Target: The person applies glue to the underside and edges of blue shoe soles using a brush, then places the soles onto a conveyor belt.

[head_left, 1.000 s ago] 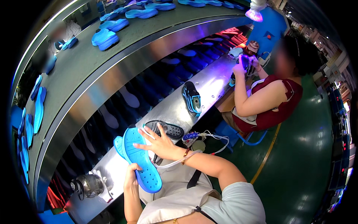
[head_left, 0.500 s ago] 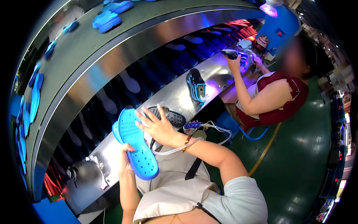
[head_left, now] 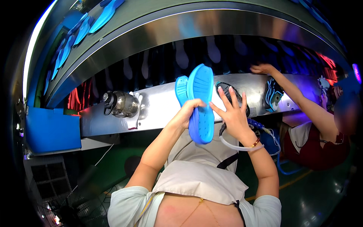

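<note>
My left hand (head_left: 191,111) is closed around a pair of blue foam shoe soles (head_left: 202,85), held upright above my lap. The nearer sole has ribs at its upper end and small holes lower down; part of the second one shows behind it on the left. Just right of the soles, my right hand (head_left: 237,115) has its fingers spread, with the thumb side close to the sole's edge; whether they touch I cannot tell. A clear tube (head_left: 236,146) curves below this hand to a dark piece partly hidden by it. Behind the fingers lies a dark shoe-shaped thing (head_left: 224,87), mostly covered.
A metal ledge (head_left: 159,100) runs across, bearing a dark bottle (head_left: 123,104), white gloves (head_left: 135,113) and a black-and-blue shoe (head_left: 273,94). Above it, a green conveyor belt (head_left: 136,9) carries blue soles. A co-worker's arm (head_left: 298,94) reaches over the ledge at right.
My view has swung, so the ledge now lies across it. The soles have turned more upright in my left hand. The co-worker's arm now stretches along the ledge toward my side.
</note>
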The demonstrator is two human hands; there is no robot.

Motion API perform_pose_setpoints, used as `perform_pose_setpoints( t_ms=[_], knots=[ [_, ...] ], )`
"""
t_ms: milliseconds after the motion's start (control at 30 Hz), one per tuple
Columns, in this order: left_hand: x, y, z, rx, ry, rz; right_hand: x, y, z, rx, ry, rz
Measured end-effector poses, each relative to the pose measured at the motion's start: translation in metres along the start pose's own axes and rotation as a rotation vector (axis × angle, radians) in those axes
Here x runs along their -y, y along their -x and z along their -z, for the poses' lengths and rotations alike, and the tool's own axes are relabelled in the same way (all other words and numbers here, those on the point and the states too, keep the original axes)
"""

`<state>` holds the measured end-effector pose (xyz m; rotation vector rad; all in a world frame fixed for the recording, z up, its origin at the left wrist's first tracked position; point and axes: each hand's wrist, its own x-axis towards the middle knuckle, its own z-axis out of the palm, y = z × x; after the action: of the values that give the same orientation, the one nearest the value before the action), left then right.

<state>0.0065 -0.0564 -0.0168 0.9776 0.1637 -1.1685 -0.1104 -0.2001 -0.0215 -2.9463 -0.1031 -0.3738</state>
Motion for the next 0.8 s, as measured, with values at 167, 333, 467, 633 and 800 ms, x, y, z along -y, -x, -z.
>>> perform_pose_setpoints(
  t_ms=[167, 333, 467, 633, 800],
  knots=[
    [-0.015, -0.003, -0.006, -0.029, -0.001, -0.061, 0.013, 0.007, -0.011, -0.079, 0.042, 0.038],
    [-0.023, -0.01, -0.003, -0.031, 0.103, -0.105, 0.016, 0.012, -0.01, -0.084, 0.09, 0.081],
    [-0.026, -0.019, 0.0, -0.038, 0.122, -0.21, 0.014, 0.016, -0.005, -0.037, -0.039, 0.084],
    [-0.014, -0.04, 0.005, -0.129, 0.133, -0.379, -0.002, 0.009, -0.007, -0.001, -0.145, 0.072],
    [-0.006, -0.045, 0.005, -0.244, 0.045, -0.51, -0.027, 0.003, -0.003, -0.029, -0.373, 0.014]
  ],
)
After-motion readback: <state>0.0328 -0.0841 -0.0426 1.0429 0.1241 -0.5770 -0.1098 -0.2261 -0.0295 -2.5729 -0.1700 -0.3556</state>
